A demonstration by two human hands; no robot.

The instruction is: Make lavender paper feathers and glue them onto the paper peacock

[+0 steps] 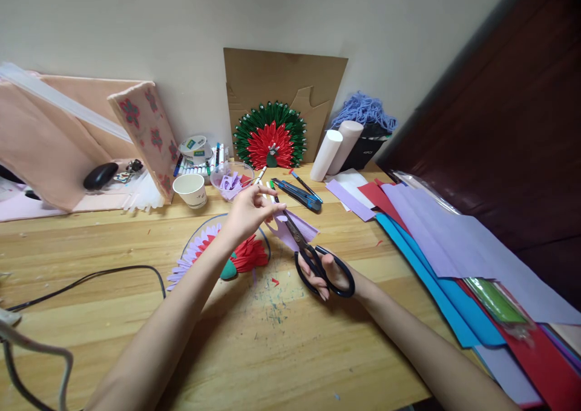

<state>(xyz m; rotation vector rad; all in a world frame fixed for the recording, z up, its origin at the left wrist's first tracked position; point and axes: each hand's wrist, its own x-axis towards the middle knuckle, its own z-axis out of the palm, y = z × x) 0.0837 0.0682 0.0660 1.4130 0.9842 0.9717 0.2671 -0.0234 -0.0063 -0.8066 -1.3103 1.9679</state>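
Observation:
My left hand [253, 210] pinches a piece of purple paper [305, 229] by its edge, above the middle of the table. Through the black handles of a pair of scissors [313, 258] go the fingers of my right hand [324, 272], and the blades reach up to the paper near my left fingertips. How far apart the blades stand is hard to see. Beneath my left forearm lies a round craft piece [190, 255] with purple and red paper petals and a green body; the arm hides part of it.
Behind stand a paper cup [189, 192], a clear bowl [218, 170] of purple strips, a utility knife [297, 194], white rolls [327, 155] and a cardboard sheet [281, 75] with a red-green peacock [272, 141]. Coloured sheets [454, 241] lie right; a black cable [113, 270] runs left.

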